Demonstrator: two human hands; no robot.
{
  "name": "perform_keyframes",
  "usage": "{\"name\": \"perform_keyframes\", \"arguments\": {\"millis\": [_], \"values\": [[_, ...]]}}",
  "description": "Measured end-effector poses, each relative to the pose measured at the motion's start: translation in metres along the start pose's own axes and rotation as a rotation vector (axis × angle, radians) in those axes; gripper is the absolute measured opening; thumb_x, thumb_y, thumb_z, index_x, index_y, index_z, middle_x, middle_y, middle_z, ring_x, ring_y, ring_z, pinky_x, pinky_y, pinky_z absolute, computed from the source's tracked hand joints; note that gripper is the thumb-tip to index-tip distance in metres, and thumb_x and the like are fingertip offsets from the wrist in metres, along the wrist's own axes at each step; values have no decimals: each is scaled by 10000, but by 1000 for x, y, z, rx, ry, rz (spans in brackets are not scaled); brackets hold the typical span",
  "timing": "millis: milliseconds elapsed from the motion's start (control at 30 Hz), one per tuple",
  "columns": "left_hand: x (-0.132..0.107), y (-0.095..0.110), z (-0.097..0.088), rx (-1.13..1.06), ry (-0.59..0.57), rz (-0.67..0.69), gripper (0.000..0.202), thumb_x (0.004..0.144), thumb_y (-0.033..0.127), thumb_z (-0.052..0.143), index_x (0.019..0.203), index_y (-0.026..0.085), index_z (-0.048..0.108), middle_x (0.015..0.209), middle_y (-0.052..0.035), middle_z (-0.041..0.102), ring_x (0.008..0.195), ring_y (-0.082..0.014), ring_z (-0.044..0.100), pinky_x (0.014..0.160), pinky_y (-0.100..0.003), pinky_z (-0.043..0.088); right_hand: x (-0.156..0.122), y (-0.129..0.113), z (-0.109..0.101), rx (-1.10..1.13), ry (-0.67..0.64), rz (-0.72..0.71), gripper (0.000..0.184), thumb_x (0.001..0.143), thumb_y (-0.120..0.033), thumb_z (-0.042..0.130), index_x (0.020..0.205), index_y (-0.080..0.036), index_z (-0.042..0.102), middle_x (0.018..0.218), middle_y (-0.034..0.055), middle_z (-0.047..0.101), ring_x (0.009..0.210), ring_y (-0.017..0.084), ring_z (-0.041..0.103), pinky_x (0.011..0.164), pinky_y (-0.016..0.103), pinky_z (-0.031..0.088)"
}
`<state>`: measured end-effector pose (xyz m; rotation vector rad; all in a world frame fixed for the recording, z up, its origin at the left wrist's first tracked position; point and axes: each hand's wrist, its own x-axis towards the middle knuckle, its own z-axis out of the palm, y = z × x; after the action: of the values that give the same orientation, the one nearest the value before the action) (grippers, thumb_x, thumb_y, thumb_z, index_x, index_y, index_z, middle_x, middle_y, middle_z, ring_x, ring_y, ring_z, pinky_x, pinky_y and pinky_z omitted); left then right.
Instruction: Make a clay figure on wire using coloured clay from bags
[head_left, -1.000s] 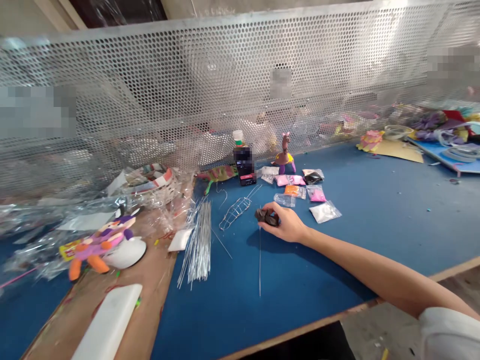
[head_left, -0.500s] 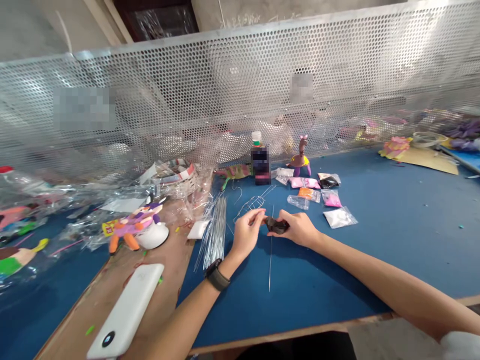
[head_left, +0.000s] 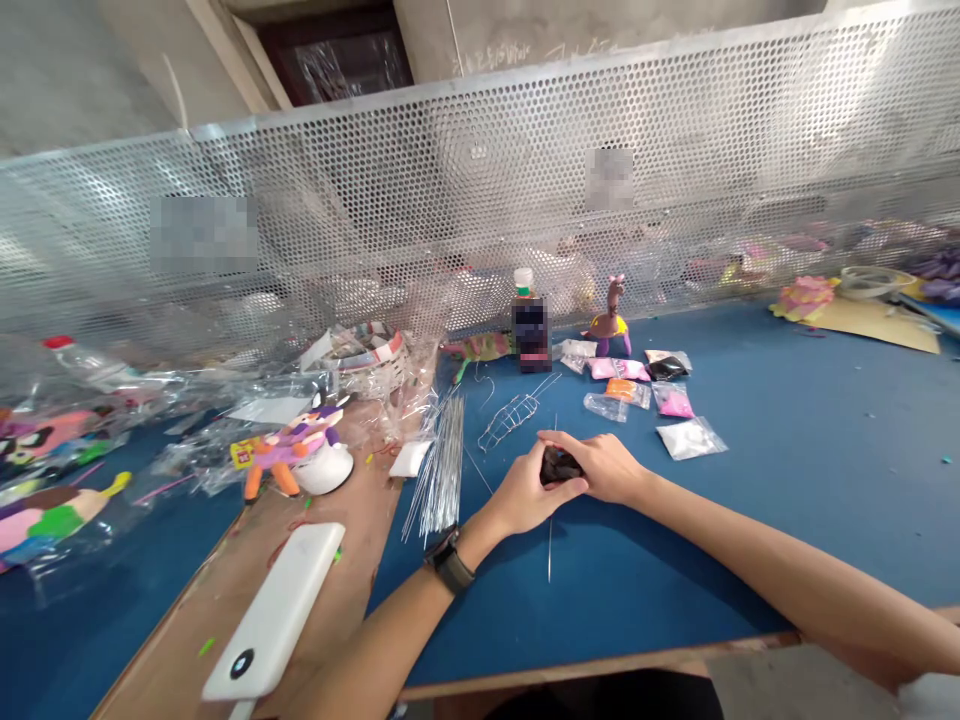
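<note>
Both hands meet over the blue table around a dark brown lump of clay [head_left: 559,465]. My left hand [head_left: 525,492], with a dark watch on its wrist, presses the lump from the left and front. From the right, my right hand [head_left: 611,468] closes on the same lump; its far fingers are partly hidden. A thin straight wire [head_left: 550,555] shows in front of and behind the hands; whether it touches the clay I cannot tell. Just beyond my left hand lies a bent wire frame [head_left: 510,420], and left of it a bundle of straight wires [head_left: 444,465].
Clay packets [head_left: 691,438] lie beyond my right hand. A brown, yellow and purple figure [head_left: 613,318] and a bottle [head_left: 531,335] stand by the perforated metal screen [head_left: 480,200]. At left are a white power bank [head_left: 281,610], a purple-orange figure [head_left: 289,450] and a basket [head_left: 367,365].
My left hand has moved from a fingertip pinch at the lump's left side to wrap around it with my right hand. The view has shifted slightly left.
</note>
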<state>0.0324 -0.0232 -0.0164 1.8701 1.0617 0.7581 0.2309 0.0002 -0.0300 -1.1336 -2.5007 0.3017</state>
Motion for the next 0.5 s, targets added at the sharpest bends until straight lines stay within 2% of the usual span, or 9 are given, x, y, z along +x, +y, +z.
{"name": "perform_keyframes", "arguments": {"millis": [167,300,400,500], "values": [[3,-3,-3,70,85,-33,426,973,580,565,982,162,643,832,-47,702,748,-203,632,678,-296,449,0,0,6,-7,40,1,639,970,-570,651,1506,-232,565,1078,133,814,827,268,786,601,267,460],[6,-9,-7,-62,84,22,446,989,596,528,912,166,620,788,-23,655,702,-159,584,658,-271,438,0,3,1,46,93,-115,556,1036,-599,525,1428,-219,635,1029,127,815,802,244,780,609,274,476],[7,-9,-8,-178,81,-4,481,1007,633,475,828,191,540,614,41,517,547,-114,487,560,-245,380,1,8,-9,32,115,-185,533,1089,-589,381,1308,-218,695,987,105,809,805,218,765,618,272,459],[9,-6,-10,-180,147,-17,492,1017,641,456,799,202,503,549,59,483,490,-100,466,544,-238,378,5,18,-19,-29,145,-121,524,1101,-567,358,1113,-203,735,922,94,794,767,198,735,603,270,424]]}}
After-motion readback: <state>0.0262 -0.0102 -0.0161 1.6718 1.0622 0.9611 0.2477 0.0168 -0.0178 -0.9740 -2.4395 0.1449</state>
